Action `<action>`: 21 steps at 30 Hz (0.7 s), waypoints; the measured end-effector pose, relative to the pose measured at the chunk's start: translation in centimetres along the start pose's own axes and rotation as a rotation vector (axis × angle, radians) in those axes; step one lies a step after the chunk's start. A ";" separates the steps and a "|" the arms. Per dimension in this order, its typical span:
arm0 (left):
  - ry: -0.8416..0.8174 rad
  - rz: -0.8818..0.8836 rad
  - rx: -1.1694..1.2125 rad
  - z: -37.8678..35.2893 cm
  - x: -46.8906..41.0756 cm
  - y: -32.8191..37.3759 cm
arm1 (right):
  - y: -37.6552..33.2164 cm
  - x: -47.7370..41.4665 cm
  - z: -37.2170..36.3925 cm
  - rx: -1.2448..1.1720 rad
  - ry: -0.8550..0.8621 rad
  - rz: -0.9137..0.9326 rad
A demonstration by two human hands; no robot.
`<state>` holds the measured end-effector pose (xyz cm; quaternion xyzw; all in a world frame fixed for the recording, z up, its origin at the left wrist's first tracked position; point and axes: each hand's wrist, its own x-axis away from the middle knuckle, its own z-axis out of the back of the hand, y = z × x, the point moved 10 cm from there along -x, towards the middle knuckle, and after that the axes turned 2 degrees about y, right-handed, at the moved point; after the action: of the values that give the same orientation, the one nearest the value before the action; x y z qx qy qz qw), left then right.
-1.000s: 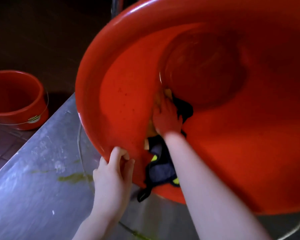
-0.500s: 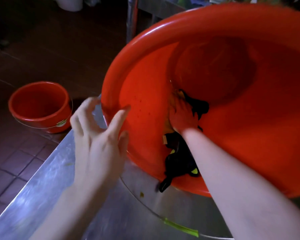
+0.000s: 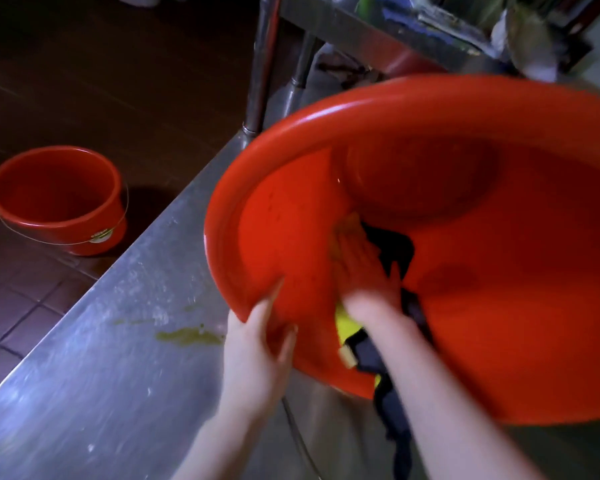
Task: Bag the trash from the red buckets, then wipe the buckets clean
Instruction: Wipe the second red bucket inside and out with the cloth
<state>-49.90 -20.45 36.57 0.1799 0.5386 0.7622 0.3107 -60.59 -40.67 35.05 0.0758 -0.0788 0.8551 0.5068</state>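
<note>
A large red bucket (image 3: pixel 499 306) lies tilted on its side on the steel table (image 3: pixel 101 358), its mouth facing me. My left hand (image 3: pixel 257 355) grips its lower left rim, thumb inside. My right hand (image 3: pixel 364 271) reaches inside and presses a dark and yellow cloth (image 3: pixel 371 351) against the inner wall. The cloth's tail hangs out over the rim. A second, smaller red bucket (image 3: pixel 56 199) stands upright on the tiled floor at the left, with a wire handle.
A greenish smear (image 3: pixel 187 336) marks the table just left of my left hand. Steel legs (image 3: pixel 262 64) of a shelf rise behind the bucket, with cluttered items on top at upper right. Dark tiled floor lies to the left.
My left hand had let go and hovered open half a second ago; now it grips the bucket's rim again. My right hand has kept rubbing the cloth inside.
</note>
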 end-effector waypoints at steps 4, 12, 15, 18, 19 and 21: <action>0.046 0.000 0.032 -0.5 1.2 -0.3 | -5.3 6.7 -0.8 -0.099 0.179 0.089; 0.012 0.024 0.050 0.1 0.6 -0.1 | -1.8 0.0 0.1 -0.155 0.153 0.024; -0.009 0.027 0.054 0.2 0.3 0.3 | 0.6 -4.6 1.1 -0.225 0.054 -0.060; -0.052 0.023 0.047 0.0 -0.1 1.0 | 0.7 -5.2 1.5 -0.234 0.027 -0.076; -0.071 0.030 0.050 -0.2 -0.1 1.2 | 0.0 -4.6 1.5 -0.248 0.025 -0.069; -0.108 0.059 0.074 -0.4 -0.1 1.6 | -2.2 -2.6 1.1 -0.310 0.011 -0.045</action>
<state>-50.51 -21.20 37.95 0.2476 0.5433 0.7399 0.3099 -57.34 -42.03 35.70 -0.0062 -0.2053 0.8215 0.5319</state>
